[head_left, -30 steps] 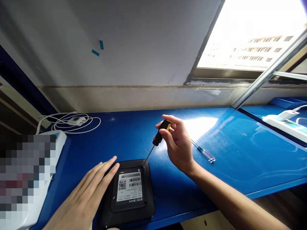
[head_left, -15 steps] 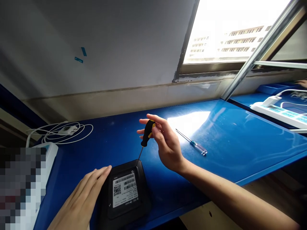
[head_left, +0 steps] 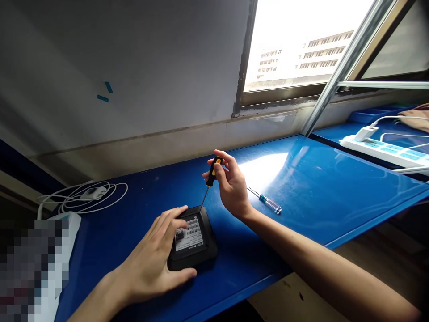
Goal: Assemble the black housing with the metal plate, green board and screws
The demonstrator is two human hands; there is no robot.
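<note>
Nearest us, our left hand (head_left: 154, 255) is spread wide over the left side of a black plastic device (head_left: 197, 254), the thumb stretched along its near edge and the fingers laid across its top toward the far edge, touching it rather than closed round it. The device lies flat on the blue tabletop (head_left: 150, 304), its face with the white barcode label (head_left: 192, 239) turned up; one fingertip overlaps that label.

At the device's far edge we bring down the thin shaft of a black-and-yellow screwdriver (head_left: 213, 172); we cannot tell whether its tip sits in a screw. Our right hand (head_left: 233, 183) has that tilted handle pinched between thumb and forefinger, the other fingers loosely extended behind it.

Just beyond our right wrist lies a second screwdriver, clear-handled with a blue collar (head_left: 271, 204), partly hidden by the hand. Well off to the left we see a white power adapter (head_left: 94, 193) among loops of white cable; on the right, a white power strip (head_left: 385, 150) with a plug in it, and past it a blue tray (head_left: 367, 116). Behind everything rises the grey wall (head_left: 174, 67), with a bright window (head_left: 284, 44).
</note>
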